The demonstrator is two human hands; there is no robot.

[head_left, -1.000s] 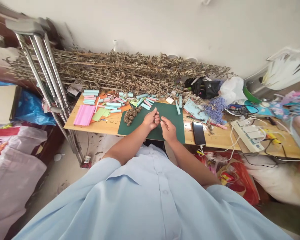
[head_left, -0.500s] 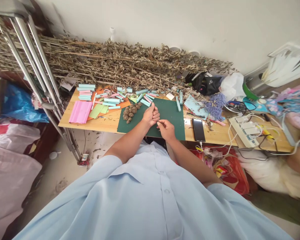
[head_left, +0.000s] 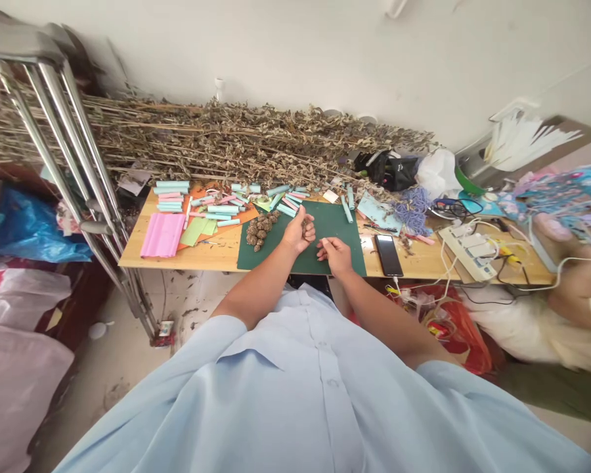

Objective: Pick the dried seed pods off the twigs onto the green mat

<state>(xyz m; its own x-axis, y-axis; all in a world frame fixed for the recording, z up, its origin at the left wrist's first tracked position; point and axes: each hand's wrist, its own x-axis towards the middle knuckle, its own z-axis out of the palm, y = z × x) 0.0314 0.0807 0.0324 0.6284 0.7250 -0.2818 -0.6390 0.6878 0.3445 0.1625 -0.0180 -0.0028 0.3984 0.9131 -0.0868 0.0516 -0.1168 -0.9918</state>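
Over the dark green mat, my left hand is raised with its fingers curled round a small brown clump, partly hidden, that resembles crumpled dried plant. My right hand is just to the right, a short gap apart, its fingers bent together at the tips; whatever they pinch, if anything, is too small to make out. Left of my left hand, several brown balls of dried plant lie in a heap on the mat. Blue and pink paper rolls are scattered behind and beside them.
Dried stalks lie along the back by the wall. A pink paper stack is at the table's left. On the right are a phone, purple string and a power strip with cables. Metal crutches stand at left.
My hands have drawn apart, and the left fingers have loosened so that the brown clump shows. My view has also shifted slightly to the right.
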